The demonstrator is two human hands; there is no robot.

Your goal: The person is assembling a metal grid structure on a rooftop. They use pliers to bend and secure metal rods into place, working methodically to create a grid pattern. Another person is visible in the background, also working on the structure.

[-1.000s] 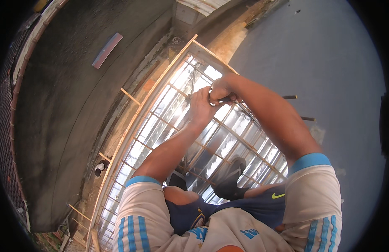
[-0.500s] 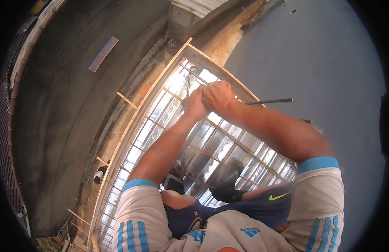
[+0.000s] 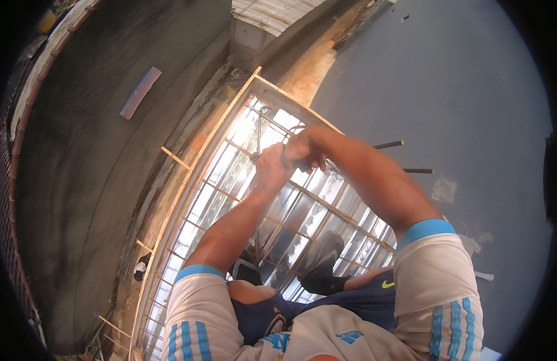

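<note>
My left hand (image 3: 272, 168) is closed at the upper part of a rebar grid (image 3: 344, 213), its fingers mostly hidden. My right hand (image 3: 305, 148) is pressed against it, wrist bent and fingers curled. A thin dark piece shows between the two hands; what it is cannot be made out. Just left of them, a thin metal rod with a curled end (image 3: 260, 129) stands out against the bright sheet. The grid lies over shiny corrugated metal sheeting (image 3: 197, 207), inside a wooden form board (image 3: 221, 129).
Two dark bar ends (image 3: 419, 171) stick out past the frame on the right, beside a grey wall surface (image 3: 459, 102). At left, short wooden stakes (image 3: 176, 157) jut from the form. Lower down lies a dark floor with a reddish plank (image 3: 140, 93). My shoe (image 3: 323, 256) is on the grid.
My right hand has turned over at the wrist, with its fingers now showing below. Both hands stay together at the grid. The view has shifted slightly.
</note>
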